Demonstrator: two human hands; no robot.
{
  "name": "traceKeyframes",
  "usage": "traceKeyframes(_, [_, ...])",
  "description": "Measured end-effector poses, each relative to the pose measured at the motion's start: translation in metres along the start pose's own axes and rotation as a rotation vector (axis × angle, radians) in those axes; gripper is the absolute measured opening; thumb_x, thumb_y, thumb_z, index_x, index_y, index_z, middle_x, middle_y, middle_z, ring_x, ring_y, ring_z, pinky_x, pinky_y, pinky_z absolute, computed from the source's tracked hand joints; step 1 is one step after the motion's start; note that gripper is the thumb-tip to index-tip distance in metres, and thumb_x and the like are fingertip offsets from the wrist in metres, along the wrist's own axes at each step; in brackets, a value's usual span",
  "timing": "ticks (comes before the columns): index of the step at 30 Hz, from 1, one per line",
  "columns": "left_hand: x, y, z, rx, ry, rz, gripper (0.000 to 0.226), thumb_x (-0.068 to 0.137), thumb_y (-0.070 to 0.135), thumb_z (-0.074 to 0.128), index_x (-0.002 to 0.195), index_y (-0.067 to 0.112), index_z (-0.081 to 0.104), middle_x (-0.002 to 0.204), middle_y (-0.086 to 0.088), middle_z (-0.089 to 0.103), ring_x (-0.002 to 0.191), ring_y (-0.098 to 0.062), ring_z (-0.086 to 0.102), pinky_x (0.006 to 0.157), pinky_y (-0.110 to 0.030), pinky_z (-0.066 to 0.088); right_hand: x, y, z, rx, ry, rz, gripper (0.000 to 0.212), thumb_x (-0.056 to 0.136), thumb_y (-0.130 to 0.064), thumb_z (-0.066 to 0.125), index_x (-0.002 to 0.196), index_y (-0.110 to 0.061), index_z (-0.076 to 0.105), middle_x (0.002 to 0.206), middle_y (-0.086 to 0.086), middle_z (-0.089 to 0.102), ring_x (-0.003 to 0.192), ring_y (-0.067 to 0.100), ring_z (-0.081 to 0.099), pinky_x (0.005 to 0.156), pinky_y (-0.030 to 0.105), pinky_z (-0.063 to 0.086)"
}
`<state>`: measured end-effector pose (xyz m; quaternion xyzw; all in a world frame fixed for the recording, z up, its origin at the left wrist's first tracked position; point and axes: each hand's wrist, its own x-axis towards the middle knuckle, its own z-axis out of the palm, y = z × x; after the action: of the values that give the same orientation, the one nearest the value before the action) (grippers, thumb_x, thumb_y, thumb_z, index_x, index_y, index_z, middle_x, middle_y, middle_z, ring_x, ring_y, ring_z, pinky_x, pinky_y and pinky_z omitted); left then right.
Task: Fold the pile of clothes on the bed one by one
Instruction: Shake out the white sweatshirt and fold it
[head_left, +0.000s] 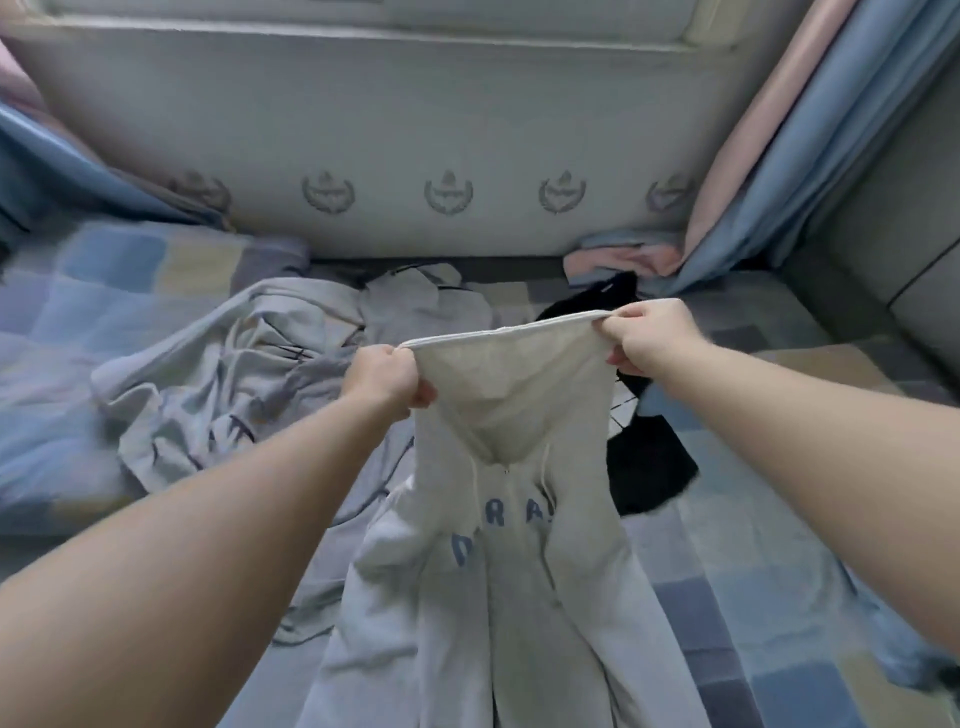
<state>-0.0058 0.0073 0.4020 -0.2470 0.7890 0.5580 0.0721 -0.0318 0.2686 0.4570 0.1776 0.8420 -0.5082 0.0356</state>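
Pale hoodie (519, 597), blue "D R A" lettering

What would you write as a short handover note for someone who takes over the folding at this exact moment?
Left hand: grips the hood rim of the grey hoodie, left end.
Right hand: grips the right end of the rim.
Hoodie body hangs down onto the bed, unfolded.
Done: no folded piece in view.
Left: fold the hoodie, then the crumpled grey clothes on the left and the black garment on the right.
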Motion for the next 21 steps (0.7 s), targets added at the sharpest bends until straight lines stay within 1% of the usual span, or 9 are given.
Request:
traceKeyframes(1, [0.016,-0.002,0.007,-0.023,0.002,0.018,0.027,0.095,0.027,0.037,0.095,0.016,0.062,0.1,-0.014,0.076,0.094,-0.031,0.072,0.078,-0.037,0.054,0.012,0.003,0.007,0.087,-0.009,-0.017,0.007,0.095,-0.011,0.066,0.092,-0.015,0.07,0.098,0.014,0.071,0.072,0.021,0.069,0.076,0.034,0.061])
traceKeyframes(2, [0.031,-0.002,0.014,-0.046,0.007,0.061,0.032,0.097,0.036,0.039,0.113,0.019,0.062,0.121,-0.011,0.071,0.111,-0.03,0.067,0.092,-0.042,0.052,0.027,0.007,0.015,0.162,-0.033,-0.042,0.016,0.095,-0.007,0.066,0.11,-0.013,0.069,0.115,0.014,0.068,0.091,0.024,0.07,0.09,0.038,0.058])
traceKeyframes(4, [0.046,-0.004,0.031,-0.084,-0.033,0.149,0.058,0.103,0.041,0.048,0.155,0.022,0.032,0.156,-0.003,0.041,0.143,-0.024,0.041,0.114,-0.037,0.034,0.043,0.017,0.029,0.211,-0.135,-0.084,0.064,0.09,-0.004,0.069,0.149,-0.016,0.045,0.133,0.005,0.055,0.121,0.027,0.059,0.107,0.042,0.048])
traceKeyframes(5, [0.046,-0.01,0.04,-0.067,-0.073,0.183,0.07,0.104,0.038,0.051,0.161,0.022,0.014,0.163,-0.002,0.028,0.149,-0.021,0.029,0.118,-0.034,0.027,0.047,0.026,0.036,0.156,-0.171,-0.108,0.082,0.086,-0.007,0.072,0.156,-0.021,0.032,0.142,0.006,0.049,0.133,0.028,0.05,0.11,0.042,0.043])
traceKeyframes(7, [0.037,-0.036,0.06,0.038,-0.16,0.212,0.076,0.103,0.038,0.053,0.162,0.025,0.006,0.166,0.0,0.019,0.152,-0.021,0.022,0.122,-0.037,0.021,0.039,0.058,0.045,-0.011,-0.245,-0.143,0.088,0.088,-0.017,0.072,0.159,-0.03,0.023,0.162,-0.004,0.025,0.147,0.018,0.03,0.111,0.032,0.034])
traceKeyframes(10, [0.012,-0.095,0.08,0.246,-0.251,0.232,0.073,0.101,0.044,0.053,0.161,0.029,0.014,0.168,0.002,0.016,0.154,-0.021,0.016,0.125,-0.046,0.018,0.008,0.127,0.045,-0.107,-0.368,-0.129,0.07,0.098,-0.025,0.062,0.157,-0.035,0.025,0.151,-0.02,0.025,0.138,0.001,0.025,0.107,0.026,0.027])
traceKeyframes(13, [-0.018,-0.141,0.096,0.382,-0.303,0.206,0.07,0.102,0.045,0.05,0.161,0.029,0.016,0.169,0.003,0.011,0.155,-0.016,0.01,0.126,-0.039,0.011,-0.02,0.191,0.036,-0.26,-0.409,-0.098,0.074,0.096,-0.043,0.061,0.157,-0.043,0.02,0.166,-0.018,0.009,0.153,0.008,0.009,0.124,0.04,0.016])
traceKeyframes(15, [-0.043,-0.168,0.109,0.447,-0.318,0.188,0.068,0.102,0.047,0.049,0.16,0.033,0.016,0.168,0.005,0.009,0.155,-0.016,0.007,0.124,-0.036,0.01,-0.035,0.225,0.029,-0.336,-0.423,-0.056,0.073,0.096,-0.046,0.058,0.157,-0.044,0.018,0.166,-0.019,0.006,0.155,0.011,0.003,0.125,0.048,0.012])
traceKeyframes(21, [-0.136,-0.258,0.142,0.508,-0.37,0.035,0.067,0.102,0.05,0.047,0.159,0.037,0.017,0.168,0.008,0.008,0.155,-0.018,0.007,0.125,-0.039,0.012,-0.101,0.321,0.009,-0.484,-0.555,-0.069,0.073,0.098,-0.049,0.054,0.158,-0.042,0.014,0.166,-0.019,0.005,0.155,0.011,0.004,0.124,0.05,0.015])
